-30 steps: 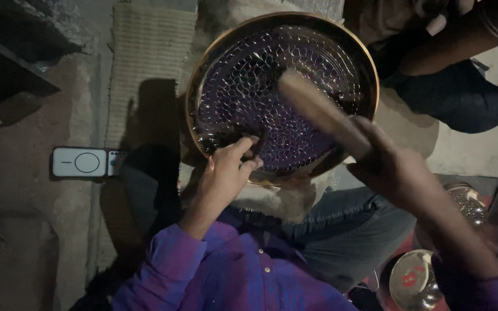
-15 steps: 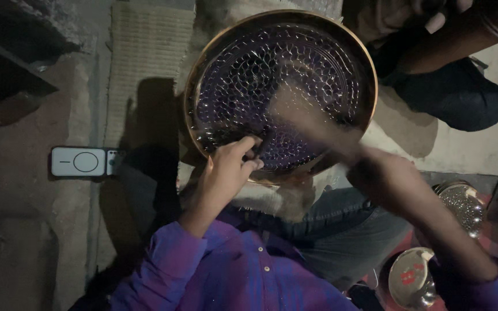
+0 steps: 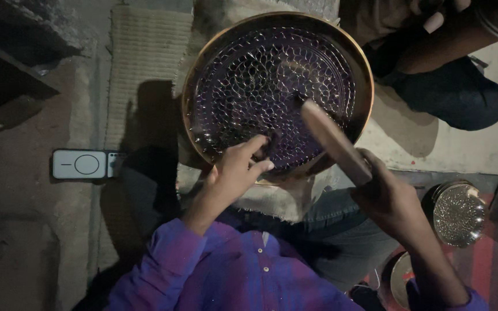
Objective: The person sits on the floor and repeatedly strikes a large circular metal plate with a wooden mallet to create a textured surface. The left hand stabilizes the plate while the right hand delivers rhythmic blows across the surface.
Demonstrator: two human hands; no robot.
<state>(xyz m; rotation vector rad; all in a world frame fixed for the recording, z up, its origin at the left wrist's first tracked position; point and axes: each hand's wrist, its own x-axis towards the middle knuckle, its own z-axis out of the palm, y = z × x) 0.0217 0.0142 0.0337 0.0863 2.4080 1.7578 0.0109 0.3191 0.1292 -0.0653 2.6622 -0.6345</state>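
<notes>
A large round metal plate [image 3: 359,63] with a hammered, dimpled face and a copper-coloured rim rests tilted on my lap. My left hand [image 3: 238,170] sits at its lower rim, fingers pinched on a small dark tool against the plate. My right hand [image 3: 388,198] grips a wooden mallet [image 3: 332,138], its head raised over the plate's lower right part.
A white phone [image 3: 82,164] lies on the floor at left beside a woven mat [image 3: 145,69]. Another person [image 3: 456,69] sits at the upper right. A small hammered metal bowl [image 3: 457,213] and another round dish [image 3: 402,279] stand at lower right on red cloth.
The mallet swung down toward the plate and is lifted again, now lying more to the right. My left hand stayed at the lower rim.
</notes>
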